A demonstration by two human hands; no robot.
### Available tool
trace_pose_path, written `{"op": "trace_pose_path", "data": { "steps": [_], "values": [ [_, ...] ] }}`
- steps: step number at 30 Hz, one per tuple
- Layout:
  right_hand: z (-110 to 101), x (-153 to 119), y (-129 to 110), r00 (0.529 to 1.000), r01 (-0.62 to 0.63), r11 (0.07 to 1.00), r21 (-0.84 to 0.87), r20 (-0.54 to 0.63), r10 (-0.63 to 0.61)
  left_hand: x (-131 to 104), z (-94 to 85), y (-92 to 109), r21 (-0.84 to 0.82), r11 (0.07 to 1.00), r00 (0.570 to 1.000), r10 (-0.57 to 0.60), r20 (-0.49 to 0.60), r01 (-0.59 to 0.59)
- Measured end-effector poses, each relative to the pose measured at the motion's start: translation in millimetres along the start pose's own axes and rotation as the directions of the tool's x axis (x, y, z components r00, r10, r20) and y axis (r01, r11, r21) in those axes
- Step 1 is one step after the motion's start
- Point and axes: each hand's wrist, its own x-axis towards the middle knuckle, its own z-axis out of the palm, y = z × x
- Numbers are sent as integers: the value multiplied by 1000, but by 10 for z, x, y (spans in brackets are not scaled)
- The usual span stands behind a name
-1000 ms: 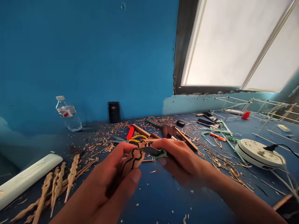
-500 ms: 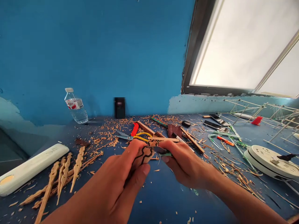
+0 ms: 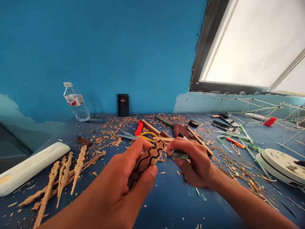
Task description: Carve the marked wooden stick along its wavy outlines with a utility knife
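A wooden piece (image 3: pixel 148 159) with wavy black lines lies in my left hand (image 3: pixel 124 184), fingers on its far side and thumb along its near edge. Its tip points up and right. My right hand (image 3: pixel 194 160) is closed around a small tool with a green handle (image 3: pixel 179 154), just right of the wood's tip; its blade is too hidden to make out. Beyond the hands lie scissors (image 3: pixel 130 136) with yellow handles and a red-handled tool (image 3: pixel 139 128).
Carved wooden sticks (image 3: pixel 78 165) and a long white case (image 3: pixel 35 167) lie at left. A water bottle (image 3: pixel 76 105) leans near the wall. At right are a round white power strip (image 3: pixel 281 165), an orange cutter (image 3: pixel 235 142) and a thin stick frame (image 3: pixel 257 111). Shavings cover the table (image 3: pixel 166 197).
The right hand has drawn back slightly right from the wood and turned, showing the green handle. More of the wood's lined face shows. The view has shifted a little.
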Motion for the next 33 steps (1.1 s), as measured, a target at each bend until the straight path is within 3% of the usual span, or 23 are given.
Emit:
{"op": "trace_pose_path", "data": {
  "steps": [4,9,15,22,27,30,33],
  "values": [
    [-10,16,-82,989,140,963,-231,72,-126,-24,69,104,-1,1000,998,2,65,-2],
    [23,-58,-156,991,133,940,-315,63,-119,10,171,178,-72,997,994,-30,106,38],
    [67,-81,-185,993,117,916,-385,37,-111,47,223,240,-138,990,985,32,167,-9],
    [114,-87,-195,991,131,858,-496,83,-103,75,205,157,78,994,995,75,71,-80],
    [186,-116,-237,998,63,820,-569,49,-43,66,214,9,254,958,984,157,-85,-131],
    [232,-128,-267,1000,-9,775,-632,13,22,92,207,-56,310,939,986,166,-32,-148],
    [276,-129,-242,996,-70,730,-680,-6,90,162,225,-105,312,946,996,85,31,-91]
  ]
}}
